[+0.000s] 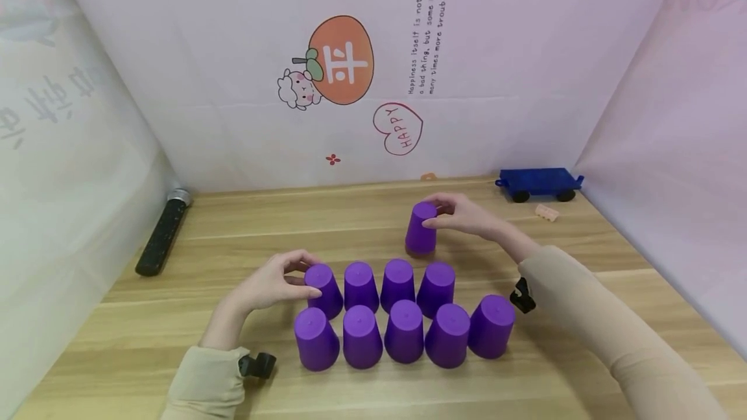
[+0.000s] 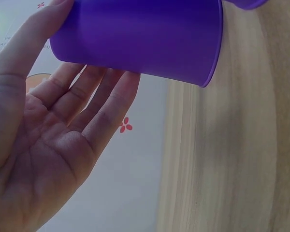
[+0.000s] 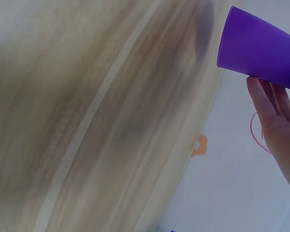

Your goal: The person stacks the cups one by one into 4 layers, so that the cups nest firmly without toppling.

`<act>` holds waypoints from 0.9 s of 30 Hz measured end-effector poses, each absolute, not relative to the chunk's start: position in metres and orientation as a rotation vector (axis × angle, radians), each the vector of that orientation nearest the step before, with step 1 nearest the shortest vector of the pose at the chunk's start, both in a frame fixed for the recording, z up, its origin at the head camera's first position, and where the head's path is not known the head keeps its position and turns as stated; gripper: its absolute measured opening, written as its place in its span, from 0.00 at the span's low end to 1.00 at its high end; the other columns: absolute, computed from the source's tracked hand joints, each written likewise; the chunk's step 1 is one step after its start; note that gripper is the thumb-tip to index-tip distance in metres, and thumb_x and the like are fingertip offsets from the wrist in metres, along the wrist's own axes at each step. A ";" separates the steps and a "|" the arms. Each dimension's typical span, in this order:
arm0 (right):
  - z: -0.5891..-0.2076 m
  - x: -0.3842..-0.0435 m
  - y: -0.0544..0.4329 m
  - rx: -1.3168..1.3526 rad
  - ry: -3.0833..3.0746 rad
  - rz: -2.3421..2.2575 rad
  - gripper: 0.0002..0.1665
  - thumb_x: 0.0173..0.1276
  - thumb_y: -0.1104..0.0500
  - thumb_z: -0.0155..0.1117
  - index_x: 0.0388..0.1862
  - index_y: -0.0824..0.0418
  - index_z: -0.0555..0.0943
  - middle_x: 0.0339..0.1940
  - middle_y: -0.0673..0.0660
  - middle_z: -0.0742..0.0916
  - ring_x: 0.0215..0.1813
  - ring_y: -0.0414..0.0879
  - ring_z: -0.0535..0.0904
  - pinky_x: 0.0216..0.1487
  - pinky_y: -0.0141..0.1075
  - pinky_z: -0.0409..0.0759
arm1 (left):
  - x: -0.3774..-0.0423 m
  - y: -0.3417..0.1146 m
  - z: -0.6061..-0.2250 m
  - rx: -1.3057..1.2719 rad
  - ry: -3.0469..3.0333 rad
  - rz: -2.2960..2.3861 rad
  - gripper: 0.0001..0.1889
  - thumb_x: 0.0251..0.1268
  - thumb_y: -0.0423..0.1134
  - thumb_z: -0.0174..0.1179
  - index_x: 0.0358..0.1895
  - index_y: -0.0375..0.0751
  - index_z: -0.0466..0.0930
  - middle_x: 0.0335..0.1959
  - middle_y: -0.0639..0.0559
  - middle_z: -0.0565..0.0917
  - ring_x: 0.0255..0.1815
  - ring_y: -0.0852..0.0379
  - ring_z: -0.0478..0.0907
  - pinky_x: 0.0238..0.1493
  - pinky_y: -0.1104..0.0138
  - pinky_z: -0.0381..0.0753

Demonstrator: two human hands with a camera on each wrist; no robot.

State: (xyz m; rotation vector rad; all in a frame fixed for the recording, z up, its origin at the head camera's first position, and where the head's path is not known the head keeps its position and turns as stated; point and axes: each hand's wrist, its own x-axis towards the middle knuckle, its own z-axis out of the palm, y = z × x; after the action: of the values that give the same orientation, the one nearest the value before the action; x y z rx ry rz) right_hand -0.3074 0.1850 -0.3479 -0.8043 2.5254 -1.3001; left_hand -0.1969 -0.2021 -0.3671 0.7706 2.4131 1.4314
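- Nine purple cups are stood upside down on the wooden table in two tight rows, four in the back row and five in the front row. Neighbours touch or nearly touch, so a compact block is formed.
- A tenth purple cup, also inverted, is kept apart, behind the back row. It is grasped near its top by the right hand, with the fingers curled around the upper part; in the right wrist view the fingertips are seen lying along its wall.
- This cup appears to be slightly lifted or tilted, perhaps because it is carried by the top.
- The leftmost back cup is held by the left hand. The thumb and fingers are bent around its side, seemingly to steady it.
- A black cylinder lies at the left wall, well apart from the cups.
- A blue toy cart and a small pink piece are left in the far right corner.
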 end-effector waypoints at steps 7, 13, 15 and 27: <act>-0.352 -0.310 0.173 -0.872 2.484 -1.250 0.29 0.61 0.56 0.68 0.60 0.63 0.73 0.55 0.62 0.82 0.58 0.55 0.77 0.62 0.48 0.76 | -0.198 -0.202 -0.367 0.771 2.396 1.443 0.22 0.52 0.37 0.70 0.51 0.36 0.75 0.46 0.42 0.80 0.52 0.47 0.76 0.52 0.69 0.82; -0.351 -0.311 0.165 -0.885 2.432 -1.234 0.30 0.60 0.57 0.68 0.60 0.63 0.73 0.55 0.61 0.82 0.57 0.54 0.78 0.60 0.45 0.78 | -0.198 -0.201 -0.366 0.771 2.396 1.448 0.22 0.51 0.37 0.70 0.50 0.36 0.75 0.46 0.42 0.80 0.52 0.45 0.76 0.52 0.69 0.82; -0.350 -0.310 0.164 -0.894 2.417 -1.233 0.29 0.60 0.57 0.69 0.60 0.63 0.74 0.54 0.61 0.83 0.55 0.54 0.79 0.58 0.43 0.78 | -0.198 -0.201 -0.367 0.773 2.391 1.449 0.22 0.52 0.37 0.70 0.51 0.36 0.75 0.46 0.42 0.80 0.53 0.46 0.76 0.52 0.69 0.82; -0.354 -0.308 0.162 -0.868 2.396 -1.205 0.29 0.58 0.55 0.70 0.58 0.61 0.75 0.51 0.58 0.83 0.55 0.51 0.79 0.56 0.41 0.79 | -0.199 -0.202 -0.368 0.786 2.405 1.435 0.22 0.52 0.37 0.70 0.50 0.37 0.75 0.46 0.43 0.81 0.52 0.47 0.76 0.52 0.69 0.82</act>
State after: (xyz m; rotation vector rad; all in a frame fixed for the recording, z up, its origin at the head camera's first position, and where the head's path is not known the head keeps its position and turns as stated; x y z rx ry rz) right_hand -0.3080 0.1624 -0.3535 -0.8682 2.3956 -1.2045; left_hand -0.1992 -0.2016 -0.3675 0.7862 2.4046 1.4354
